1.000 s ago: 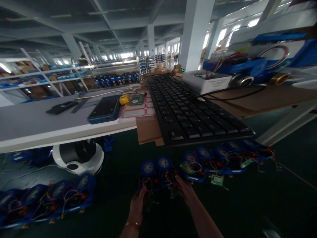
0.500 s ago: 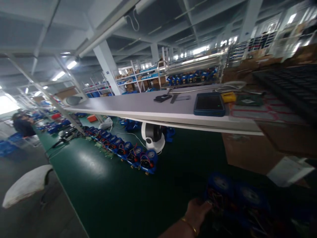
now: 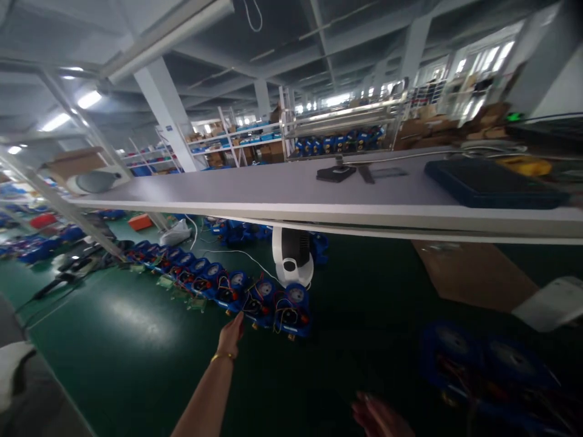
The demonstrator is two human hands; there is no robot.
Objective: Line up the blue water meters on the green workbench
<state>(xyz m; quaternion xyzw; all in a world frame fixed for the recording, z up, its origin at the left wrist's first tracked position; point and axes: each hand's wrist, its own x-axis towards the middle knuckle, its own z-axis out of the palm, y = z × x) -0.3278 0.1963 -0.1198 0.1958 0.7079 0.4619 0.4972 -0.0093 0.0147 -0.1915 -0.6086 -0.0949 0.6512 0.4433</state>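
My left hand [image 3: 231,337], with a gold bracelet at the wrist, reaches to the row of blue meter-like units on the green bench. Its fingers are stretched toward a blue unit [image 3: 257,303] with a round dial and loose coloured wires; whether they touch it I cannot tell. Closest to me in that row is another such unit [image 3: 293,312]. My right hand [image 3: 380,416] is low in the picture, blurred, with fingers apart and nothing visible in it. To its right, in shadow, stand more blue units [image 3: 455,355].
A white shelf [image 3: 255,191] runs across above the bench, carrying a dark tablet-like device [image 3: 492,182] and a small black object [image 3: 336,173]. Under it stand a white-and-black fan-like device [image 3: 291,258] and a brown cardboard sheet [image 3: 473,273]. The green bench [image 3: 136,364] extends leftward.
My left hand has left the shadowed units at the right and moved left to the long row. My right hand has come into view at the bottom. The view has shifted.
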